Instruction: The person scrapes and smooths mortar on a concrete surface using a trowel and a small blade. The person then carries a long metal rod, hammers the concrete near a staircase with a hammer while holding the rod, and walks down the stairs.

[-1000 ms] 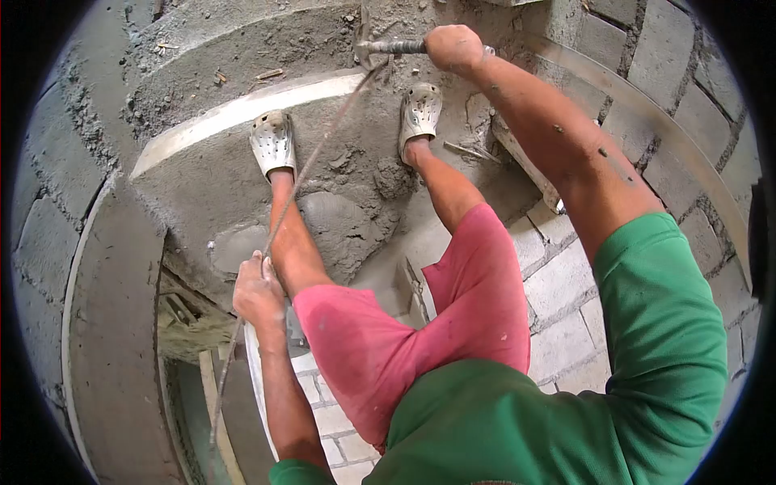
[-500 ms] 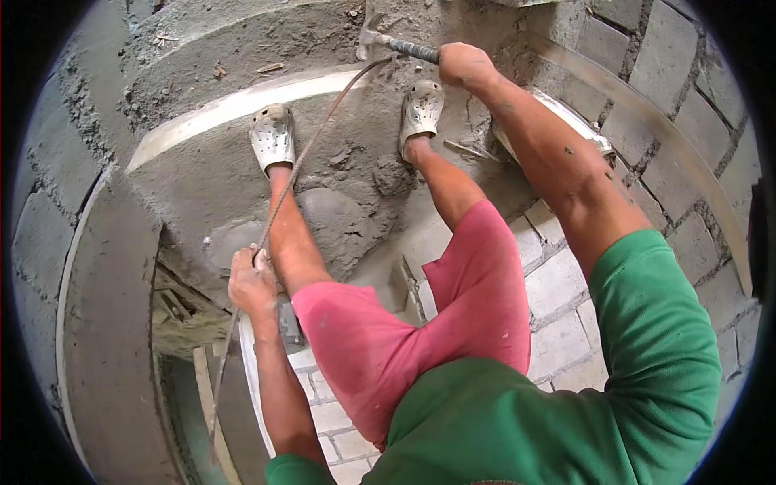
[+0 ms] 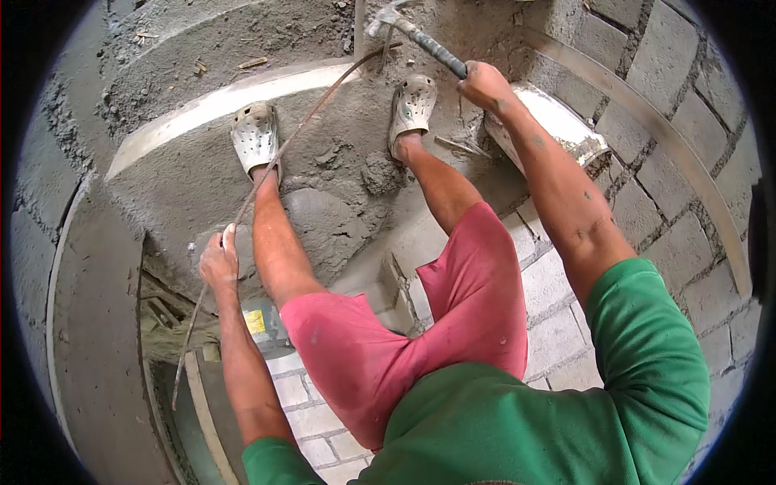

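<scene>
My right hand (image 3: pixel 485 86) is closed around the dark grip of a claw hammer (image 3: pixel 435 53). The hammer's metal head is up at the top of the view, over the bent far end of a thin steel rod (image 3: pixel 323 100). My left hand (image 3: pixel 219 260) grips this rod lower down, with its near end sticking out below the hand. From there the rod slants across in front of my left shin. Whether the hammer touches the rod, I cannot tell.
My clogs (image 3: pixel 256 139) stand on rough grey concrete beside a pale curved strip (image 3: pixel 234 105). Wet mortar (image 3: pixel 331 210) is heaped between my legs. A block wall (image 3: pixel 671 89) with a curved board rises at right. At left is a wide curved panel (image 3: pixel 97 323).
The hammer has lifted and its head looks nearer and tilted. My right hand has shifted right and down in view, while my left hand with the rod has moved left.
</scene>
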`<action>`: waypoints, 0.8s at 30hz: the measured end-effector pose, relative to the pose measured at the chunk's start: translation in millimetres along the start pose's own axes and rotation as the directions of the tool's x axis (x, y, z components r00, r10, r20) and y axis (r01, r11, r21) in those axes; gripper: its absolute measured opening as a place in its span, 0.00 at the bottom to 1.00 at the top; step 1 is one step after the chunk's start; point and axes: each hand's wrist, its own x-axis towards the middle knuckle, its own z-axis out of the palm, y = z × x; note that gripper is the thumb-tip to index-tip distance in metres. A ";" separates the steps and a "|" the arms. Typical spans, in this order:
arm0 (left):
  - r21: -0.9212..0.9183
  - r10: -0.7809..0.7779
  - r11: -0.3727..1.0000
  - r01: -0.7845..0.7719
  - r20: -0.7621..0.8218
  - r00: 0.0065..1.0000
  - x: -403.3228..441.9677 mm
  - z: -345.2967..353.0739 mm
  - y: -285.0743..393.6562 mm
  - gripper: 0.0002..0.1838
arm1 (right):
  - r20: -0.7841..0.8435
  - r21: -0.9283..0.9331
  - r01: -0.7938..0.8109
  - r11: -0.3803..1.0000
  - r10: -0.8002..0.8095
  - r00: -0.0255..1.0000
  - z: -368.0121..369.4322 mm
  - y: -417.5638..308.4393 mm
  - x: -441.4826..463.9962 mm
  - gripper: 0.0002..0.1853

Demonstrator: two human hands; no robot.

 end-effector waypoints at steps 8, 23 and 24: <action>0.049 -0.010 0.999 0.008 0.055 0.998 2.8 -9.6 -4.1 0.31 | 0.058 0.292 -0.222 0.930 0.215 0.975 -9.6 5.4 -111.8 0.15; -0.107 -0.220 0.972 0.209 -0.101 0.970 14.6 22.8 -9.0 0.33 | -0.014 0.287 -0.308 0.907 0.326 0.945 -93.6 -60.6 -176.3 0.15; -0.080 -0.246 0.968 0.238 -0.105 0.964 18.6 31.6 -7.3 0.32 | -0.014 0.311 -0.274 0.910 0.293 0.956 -100.0 -62.9 -162.2 0.14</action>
